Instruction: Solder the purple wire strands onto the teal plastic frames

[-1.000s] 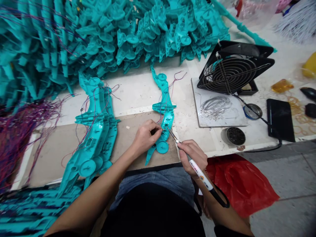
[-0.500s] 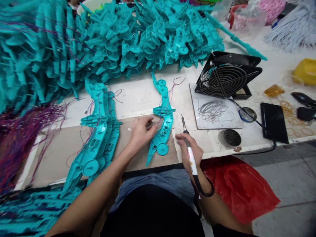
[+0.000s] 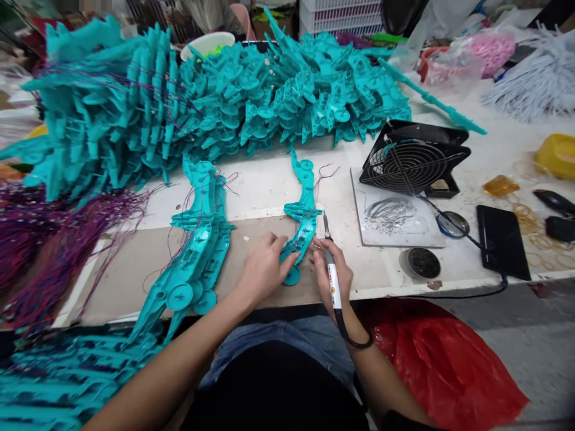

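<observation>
A single teal plastic part [image 3: 306,191] with thin red and purple wires lies on the worktable in front of me. My left hand [image 3: 265,266] is at its lower left, thumb and fingers closed on the part's lower end. In my right hand [image 3: 331,266] is a white-handled soldering iron [image 3: 333,281], its metal tip pointing up and away, beside the part's right edge. The fingertips of that hand are close to the part's lower right side; whether they touch is unclear. Left of my left hand, several stacked teal parts [image 3: 202,239] lie with loose wires.
Behind are a large heap of teal parts [image 3: 251,90] and, at left, wire bundles [image 3: 40,263]. To the right stand a black fan [image 3: 408,161], a white board [image 3: 390,230], a round tin [image 3: 422,262] and a black device [image 3: 501,239]. A red bag [image 3: 444,359] hangs below the edge.
The view has tilted up and shifted left. My left hand has moved down onto the teal part's lower end, and my right hand with the iron has come closer to the part.
</observation>
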`<action>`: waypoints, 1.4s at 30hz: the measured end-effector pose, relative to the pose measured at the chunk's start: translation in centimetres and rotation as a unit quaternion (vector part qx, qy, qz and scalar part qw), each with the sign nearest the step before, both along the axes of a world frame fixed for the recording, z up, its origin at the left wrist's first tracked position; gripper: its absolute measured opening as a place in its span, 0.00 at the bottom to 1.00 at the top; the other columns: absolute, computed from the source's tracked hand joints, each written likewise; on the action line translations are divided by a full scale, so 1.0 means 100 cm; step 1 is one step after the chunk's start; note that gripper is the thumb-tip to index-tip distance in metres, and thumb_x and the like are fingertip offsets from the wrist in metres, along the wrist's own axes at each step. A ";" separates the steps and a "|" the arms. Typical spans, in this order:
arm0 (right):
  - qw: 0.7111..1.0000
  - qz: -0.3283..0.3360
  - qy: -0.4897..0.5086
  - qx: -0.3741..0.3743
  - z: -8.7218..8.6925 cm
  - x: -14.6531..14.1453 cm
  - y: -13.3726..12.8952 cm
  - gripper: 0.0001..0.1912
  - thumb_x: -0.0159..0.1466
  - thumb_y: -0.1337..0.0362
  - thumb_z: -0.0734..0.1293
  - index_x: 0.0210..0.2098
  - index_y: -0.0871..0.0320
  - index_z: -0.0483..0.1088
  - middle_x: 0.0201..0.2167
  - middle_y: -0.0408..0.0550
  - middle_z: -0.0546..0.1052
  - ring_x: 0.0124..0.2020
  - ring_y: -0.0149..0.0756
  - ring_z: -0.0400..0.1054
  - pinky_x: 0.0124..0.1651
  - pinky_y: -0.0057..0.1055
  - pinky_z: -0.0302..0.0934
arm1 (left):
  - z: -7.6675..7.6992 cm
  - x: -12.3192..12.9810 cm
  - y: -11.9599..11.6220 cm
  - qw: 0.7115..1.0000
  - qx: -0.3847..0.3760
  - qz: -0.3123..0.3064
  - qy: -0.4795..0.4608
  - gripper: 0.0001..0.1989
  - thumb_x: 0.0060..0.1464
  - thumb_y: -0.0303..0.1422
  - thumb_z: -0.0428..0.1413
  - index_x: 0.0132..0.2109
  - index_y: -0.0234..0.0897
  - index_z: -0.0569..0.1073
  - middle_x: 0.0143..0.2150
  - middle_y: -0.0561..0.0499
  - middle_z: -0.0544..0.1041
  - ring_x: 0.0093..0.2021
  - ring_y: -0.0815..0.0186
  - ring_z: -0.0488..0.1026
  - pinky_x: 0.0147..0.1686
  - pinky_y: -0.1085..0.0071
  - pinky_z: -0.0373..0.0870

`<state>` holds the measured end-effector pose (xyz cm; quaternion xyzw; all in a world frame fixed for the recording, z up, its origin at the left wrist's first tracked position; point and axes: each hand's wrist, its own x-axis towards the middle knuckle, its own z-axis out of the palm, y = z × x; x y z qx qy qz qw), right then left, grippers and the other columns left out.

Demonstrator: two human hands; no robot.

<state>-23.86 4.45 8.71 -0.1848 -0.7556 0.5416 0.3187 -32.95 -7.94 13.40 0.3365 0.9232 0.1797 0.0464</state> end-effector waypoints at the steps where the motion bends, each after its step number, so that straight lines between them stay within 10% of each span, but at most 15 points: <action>1: 1.000 -0.008 0.003 -0.003 0.002 0.000 0.000 0.16 0.65 0.62 0.64 0.52 0.55 0.67 0.47 0.52 0.77 0.45 0.38 0.76 0.46 0.34 0.73 | -0.002 -0.001 0.004 1.000 0.013 0.017 0.014 0.26 0.58 0.46 0.51 0.55 0.31 0.69 0.45 0.38 0.72 0.45 0.53 0.70 0.43 0.62 0.66; 9: 0.996 -0.069 0.045 0.035 0.010 0.007 0.017 0.16 0.64 0.63 0.64 0.52 0.56 0.67 0.47 0.54 0.77 0.46 0.40 0.75 0.43 0.35 0.73 | -0.015 -0.001 0.047 0.999 0.012 0.008 -0.051 0.32 0.57 0.38 0.52 0.64 0.27 0.56 0.49 0.36 0.69 0.50 0.52 0.68 0.50 0.58 0.65; 17: 0.979 -0.056 0.027 0.195 0.012 -0.023 0.060 0.17 0.64 0.65 0.63 0.53 0.55 0.67 0.47 0.51 0.77 0.43 0.38 0.75 0.43 0.32 0.70 | -0.004 0.009 0.005 0.993 0.045 -0.032 -0.101 0.32 0.56 0.39 0.53 0.65 0.33 0.57 0.47 0.42 0.69 0.48 0.55 0.69 0.49 0.61 0.67; 23: 0.940 0.109 -0.065 0.316 0.008 -0.081 0.096 0.27 0.60 0.72 0.61 0.58 0.53 0.63 0.43 0.47 0.77 0.35 0.35 0.73 0.40 0.30 0.66 | -0.002 0.022 -0.030 0.991 0.064 -0.039 -0.115 0.31 0.56 0.37 0.52 0.65 0.33 0.57 0.45 0.43 0.69 0.45 0.57 0.70 0.47 0.62 0.68; 32: 0.903 0.159 -0.043 0.397 -0.018 -0.115 0.100 0.23 0.63 0.71 0.59 0.57 0.58 0.63 0.46 0.53 0.75 0.45 0.40 0.68 0.49 0.37 0.64 | -0.008 0.019 -0.042 0.991 0.029 -0.041 -0.125 0.31 0.56 0.36 0.52 0.65 0.32 0.57 0.46 0.42 0.68 0.46 0.56 0.69 0.47 0.61 0.68; 42: 0.878 0.166 0.010 0.449 -0.002 -0.111 0.096 0.21 0.66 0.70 0.58 0.57 0.58 0.63 0.42 0.53 0.75 0.41 0.40 0.67 0.46 0.37 0.64 | -0.016 0.013 -0.046 0.994 0.022 -0.037 -0.103 0.30 0.55 0.33 0.53 0.64 0.37 0.58 0.47 0.43 0.67 0.49 0.56 0.67 0.48 0.61 0.68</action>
